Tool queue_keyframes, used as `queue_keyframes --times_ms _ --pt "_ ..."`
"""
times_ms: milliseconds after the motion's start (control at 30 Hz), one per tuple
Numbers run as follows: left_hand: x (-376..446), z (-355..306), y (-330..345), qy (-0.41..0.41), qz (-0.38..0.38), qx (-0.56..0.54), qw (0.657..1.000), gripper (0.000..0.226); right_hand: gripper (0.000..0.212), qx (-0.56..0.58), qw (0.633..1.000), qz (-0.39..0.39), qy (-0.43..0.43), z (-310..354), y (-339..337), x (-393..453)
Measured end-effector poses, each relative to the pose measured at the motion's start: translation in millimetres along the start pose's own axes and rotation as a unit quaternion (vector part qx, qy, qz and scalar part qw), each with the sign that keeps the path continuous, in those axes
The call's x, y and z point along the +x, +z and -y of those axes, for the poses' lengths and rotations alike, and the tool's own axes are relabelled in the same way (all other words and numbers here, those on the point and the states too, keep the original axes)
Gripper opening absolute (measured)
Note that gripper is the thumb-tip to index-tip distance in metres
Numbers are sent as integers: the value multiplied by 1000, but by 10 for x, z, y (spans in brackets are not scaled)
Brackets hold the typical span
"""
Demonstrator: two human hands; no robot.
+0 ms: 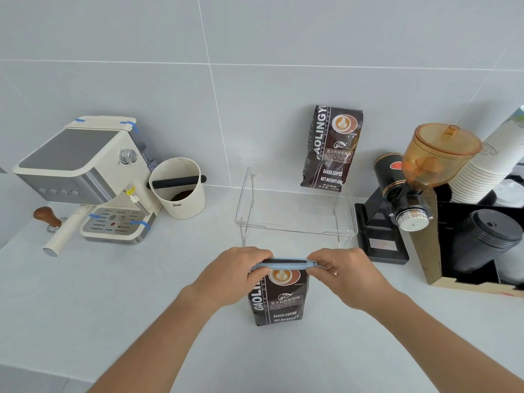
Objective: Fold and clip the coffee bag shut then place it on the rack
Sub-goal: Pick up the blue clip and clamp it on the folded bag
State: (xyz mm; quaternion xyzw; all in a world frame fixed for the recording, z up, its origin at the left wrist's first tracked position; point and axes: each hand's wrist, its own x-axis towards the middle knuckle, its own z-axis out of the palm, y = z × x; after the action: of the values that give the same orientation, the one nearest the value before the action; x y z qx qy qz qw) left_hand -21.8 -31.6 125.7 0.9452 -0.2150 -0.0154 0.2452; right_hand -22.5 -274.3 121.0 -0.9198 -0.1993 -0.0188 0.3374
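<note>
A white countertop [113, 293] runs under a grey tiled wall [255, 38]. At the left stands a cream espresso machine [82, 177], with a wooden-handled tamper [46, 218] just beside its drip tray and a cream knock box [178, 188] on its right. At the far right a black cup organiser [467, 245] holds stacked paper cups [487, 163] and black lids [487, 236]; a black coffee grinder [402, 199] with an amber hopper stands next to it. Between knock box and grinder sits a clear acrylic rack [295, 211], and a second coffee bag [331, 148] stands on its back right part, leaning against the wall. The rack's front part is bare. In front of the rack the coffee bag [279, 299] stands upright on the countertop, its top folded over. A light blue clip [283, 264] lies across that fold. The left hand [235, 275] pinches the clip's left end, the right hand [344, 275] its right end, both closed on clip and bag top.
</note>
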Motion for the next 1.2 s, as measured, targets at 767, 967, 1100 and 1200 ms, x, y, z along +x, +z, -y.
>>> queue_keyframes --times_ms 767,967,1100,1200 --pt "-312 396 319 -201 -23 -404 892 38 45 282 947 15 153 -137 266 -35" --pt "-357 441 594 -213 -23 -426 879 58 51 305 929 99 183 -322 622 -86" --pt "-395 439 745 -223 -7 -420 880 60 60 297 930 78 203 -379 811 -206" --pt "-456 449 881 -243 10 -418 875 58 65 299 926 62 223 -386 903 -295"
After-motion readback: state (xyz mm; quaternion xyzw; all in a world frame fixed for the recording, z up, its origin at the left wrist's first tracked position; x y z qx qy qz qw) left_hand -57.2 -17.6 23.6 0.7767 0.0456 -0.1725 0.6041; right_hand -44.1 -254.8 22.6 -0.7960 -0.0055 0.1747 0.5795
